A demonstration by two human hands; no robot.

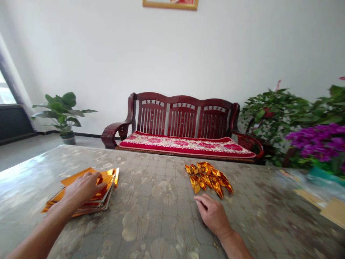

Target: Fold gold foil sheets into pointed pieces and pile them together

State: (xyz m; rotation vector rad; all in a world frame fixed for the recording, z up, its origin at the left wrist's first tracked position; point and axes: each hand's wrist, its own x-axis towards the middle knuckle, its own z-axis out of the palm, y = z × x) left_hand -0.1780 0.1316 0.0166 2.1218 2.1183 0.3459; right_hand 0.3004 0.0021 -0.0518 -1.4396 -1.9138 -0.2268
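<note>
My left hand (82, 187) lies on top of a stack of shiny gold foil paper sheets (107, 190) at the left of the table. Its thumb and fingers are apart, resting on the uppermost sheet. The sheets are piled unevenly, with corners jutting out. On the right, my right hand (212, 213) rests on the tabletop with its fingers curled in, and nothing shows in them. Just beyond it is a cluster of several folded gold foil pieces (208, 178) with pointed ends. The right hand is close to this cluster but apart from it.
A patterned cover lies over the table (151, 216). Clear plastic wrapping (304, 181) and brown cardboard (334, 212) lie at the right edge. Behind stands a dark red wooden bench (180, 118) with a red floral cushion (185, 144). Potted plants (63, 111) flank it.
</note>
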